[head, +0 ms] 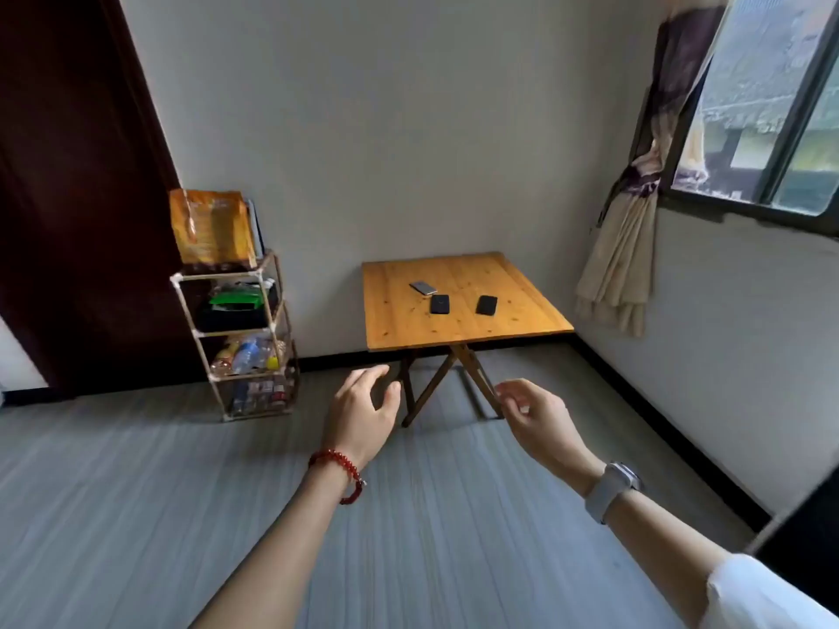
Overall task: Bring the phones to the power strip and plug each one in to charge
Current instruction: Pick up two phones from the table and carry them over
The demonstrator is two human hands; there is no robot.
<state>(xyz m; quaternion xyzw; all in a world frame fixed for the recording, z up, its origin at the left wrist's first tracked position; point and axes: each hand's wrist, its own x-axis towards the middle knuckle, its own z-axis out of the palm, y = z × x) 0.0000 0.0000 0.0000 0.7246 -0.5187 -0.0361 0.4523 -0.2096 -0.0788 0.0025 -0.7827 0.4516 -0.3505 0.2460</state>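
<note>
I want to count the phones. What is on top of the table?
Three phones lie on the table: a silver phone and two black phones. Nothing covers them. No power strip shows.

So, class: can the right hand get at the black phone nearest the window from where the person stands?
Probably not yet. The right hand hangs open over the grey floor, well short of the wooden folding table where that black phone lies. Nothing blocks the way; stepping closer should do it.
</note>
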